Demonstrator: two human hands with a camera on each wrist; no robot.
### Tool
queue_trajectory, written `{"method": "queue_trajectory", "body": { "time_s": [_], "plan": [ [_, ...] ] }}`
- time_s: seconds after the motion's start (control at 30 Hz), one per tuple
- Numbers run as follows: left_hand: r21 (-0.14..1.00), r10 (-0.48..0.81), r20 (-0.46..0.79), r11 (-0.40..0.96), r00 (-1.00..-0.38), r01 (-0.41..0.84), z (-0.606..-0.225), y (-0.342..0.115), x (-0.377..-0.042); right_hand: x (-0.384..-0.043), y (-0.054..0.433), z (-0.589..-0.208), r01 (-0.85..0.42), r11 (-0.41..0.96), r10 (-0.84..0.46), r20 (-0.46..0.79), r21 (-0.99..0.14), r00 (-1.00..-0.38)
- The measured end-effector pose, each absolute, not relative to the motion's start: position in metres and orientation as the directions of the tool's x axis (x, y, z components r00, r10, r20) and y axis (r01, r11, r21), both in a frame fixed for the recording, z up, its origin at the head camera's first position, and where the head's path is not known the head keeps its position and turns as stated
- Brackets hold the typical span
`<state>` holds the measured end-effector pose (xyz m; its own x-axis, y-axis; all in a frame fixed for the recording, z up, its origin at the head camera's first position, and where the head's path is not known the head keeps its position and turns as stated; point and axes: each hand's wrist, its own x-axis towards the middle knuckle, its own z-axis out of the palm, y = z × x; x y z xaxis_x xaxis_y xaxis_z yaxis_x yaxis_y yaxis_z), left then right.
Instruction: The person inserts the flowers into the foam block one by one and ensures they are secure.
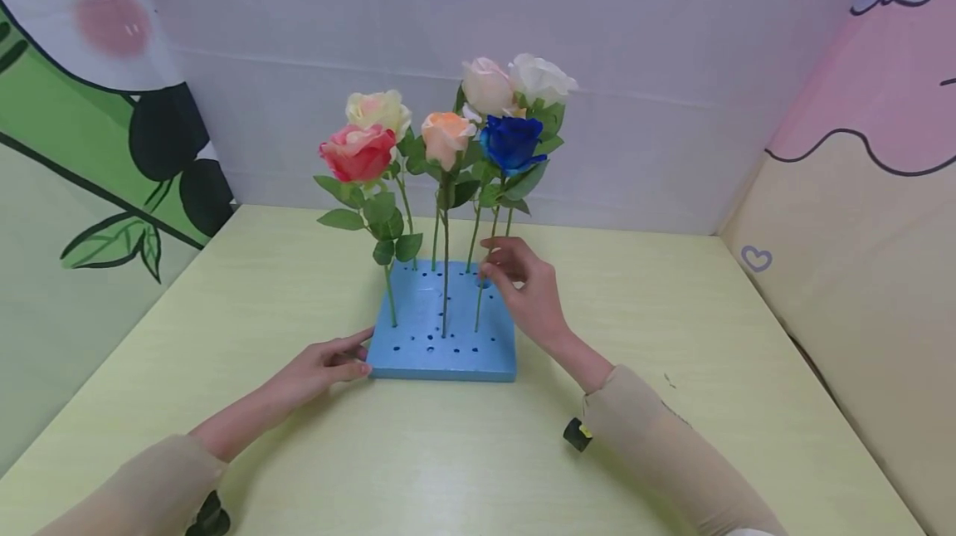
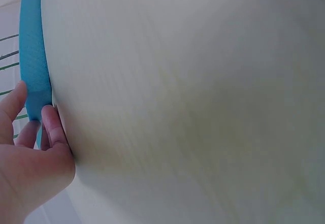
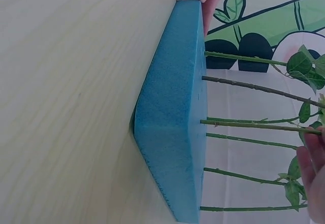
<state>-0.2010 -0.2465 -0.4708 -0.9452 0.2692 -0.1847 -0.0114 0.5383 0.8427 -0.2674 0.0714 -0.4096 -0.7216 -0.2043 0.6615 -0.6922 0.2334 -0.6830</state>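
Note:
A blue foam block (image 1: pixel 418 363) with rows of small holes lies on the table, several artificial roses standing in it. My right hand (image 1: pixel 536 297) pinches the stem of the blue rose (image 1: pixel 512 144) between thumb and fingers; the stem's lower end meets the block near its front right. At the block's front left corner, my left hand (image 1: pixel 317 372) holds its side. The left wrist view shows the thumb and fingertips against the block (image 2: pixel 34 41). Around the blue rose are a peach rose (image 1: pixel 446 139), a red-pink rose (image 1: pixel 358 153) and a cream rose (image 1: pixel 377 111).
Behind the blue rose stand a pale pink rose (image 1: pixel 487 88) and a white rose (image 1: pixel 541 80). The pale wooden table (image 1: pixel 635 295) meets a plain cloth backdrop (image 1: pixel 657 146). Printed cartoon panels flank it left and right.

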Motion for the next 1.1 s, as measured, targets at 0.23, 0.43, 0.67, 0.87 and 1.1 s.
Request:
{"method": "queue_trajectory", "body": {
  "time_s": [0.23,0.43,0.67,0.87,1.1],
  "plan": [
    [0.841,0.266,-0.185,0.542,-0.946,-0.012,-0.469,-0.245,-0.201,-0.268,0.072,-0.410,-0.695,0.220,-0.212,0.662,-0.685,-0.719],
    [0.841,0.268,-0.188,0.541,-0.945,-0.014,-0.469,-0.244,-0.202,-0.268,0.074,-0.410,-0.675,0.217,-0.212,0.641,-0.705,-0.738],
    [0.834,0.256,-0.197,0.551,-0.946,-0.024,-0.471,-0.246,-0.201,-0.265,0.075,-0.408,-0.663,0.215,-0.254,0.615,-0.717,-0.747],
    [0.829,0.252,-0.211,0.558,-0.944,-0.036,-0.470,-0.247,-0.200,-0.264,0.078,-0.408,-0.650,0.240,-0.264,0.596,-0.722,-0.759],
    [0.824,0.275,-0.212,0.566,-0.938,-0.020,-0.467,-0.246,-0.200,-0.257,0.089,-0.405,-0.625,0.288,-0.251,0.573,-0.726,-0.780]
  ]
}}
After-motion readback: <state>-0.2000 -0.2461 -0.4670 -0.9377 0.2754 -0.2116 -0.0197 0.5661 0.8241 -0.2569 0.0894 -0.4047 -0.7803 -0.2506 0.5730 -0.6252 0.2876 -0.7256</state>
